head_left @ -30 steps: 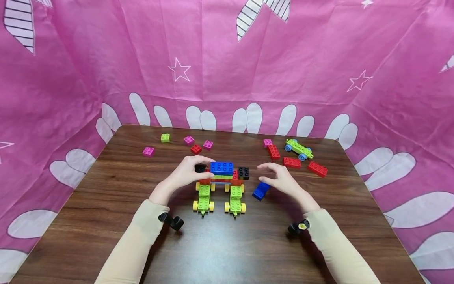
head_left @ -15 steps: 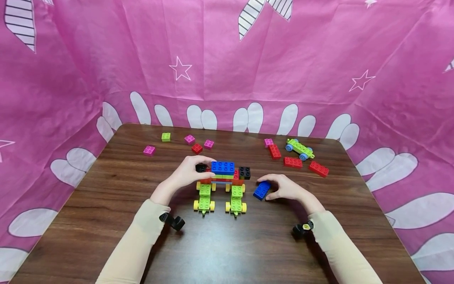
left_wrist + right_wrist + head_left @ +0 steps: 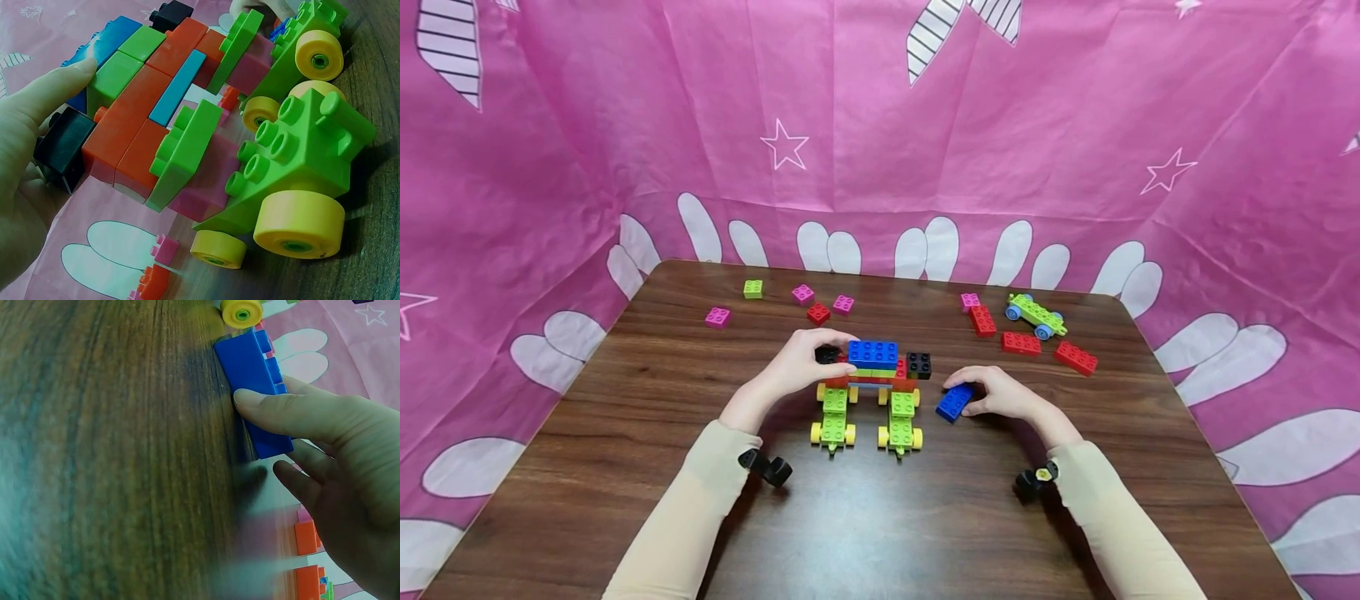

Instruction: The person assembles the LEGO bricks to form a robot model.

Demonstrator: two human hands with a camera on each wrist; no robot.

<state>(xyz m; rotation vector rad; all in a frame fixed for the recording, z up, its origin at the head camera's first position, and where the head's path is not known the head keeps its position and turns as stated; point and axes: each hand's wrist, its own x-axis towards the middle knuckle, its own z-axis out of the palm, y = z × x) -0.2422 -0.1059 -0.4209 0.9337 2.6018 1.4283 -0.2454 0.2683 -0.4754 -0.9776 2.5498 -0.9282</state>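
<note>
In the middle of the table stands a toy brick build on two green wheeled bases (image 3: 833, 427) with yellow wheels. Red and green bricks bridge the bases, a blue brick (image 3: 873, 353) sits on top, and a black brick (image 3: 918, 365) sticks out at each end. My left hand (image 3: 796, 364) grips the build's left end, the thumb (image 3: 75, 74) against the top blue brick; its other fingers are partly hidden behind. To the right of the build, my right hand (image 3: 1009, 394) pinches a second blue brick (image 3: 953, 403) by its sides, low over the wood.
At the back right lie several red bricks (image 3: 1021, 343), a pink brick (image 3: 970, 302) and a green car base (image 3: 1036, 315) with blue wheels. Small pink, red and green bricks (image 3: 753, 289) are scattered at the back left. A pink cloth (image 3: 865, 167) hangs behind the table.
My right hand has come down onto the loose blue brick from above it, and its thumb and fingers have closed on its sides. The left hand has kept its place on the build.
</note>
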